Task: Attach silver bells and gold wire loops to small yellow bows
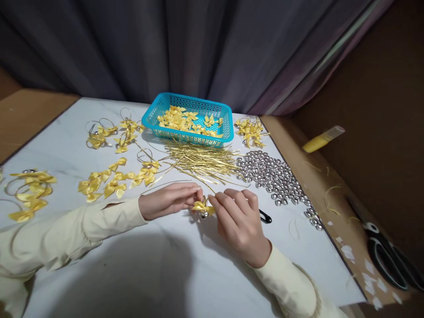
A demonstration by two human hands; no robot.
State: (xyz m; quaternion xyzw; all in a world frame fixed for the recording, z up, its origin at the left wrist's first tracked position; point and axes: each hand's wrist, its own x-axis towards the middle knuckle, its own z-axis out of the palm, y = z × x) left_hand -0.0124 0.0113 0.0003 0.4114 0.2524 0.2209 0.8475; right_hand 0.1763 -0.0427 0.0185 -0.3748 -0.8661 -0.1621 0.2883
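Note:
Over the middle of the white tabletop, my left hand pinches the left side of a small yellow ribbon bow with its fingertips. A round silver bell hangs at the bow's lower edge. My right hand is closed, its thumb and forefinger at the bow's right side. A stiff gold cord rises from between the hands. Past the right hand's knuckles shows the looped black end of a tool; the rest is hidden, and whether the hand grips it I cannot tell.
A blue basket with yellow bows stands at the back. Before it lie gold cords and many silver bells. Bows with cord loops lie left and at back right. Scissors and a yellow tube lie right.

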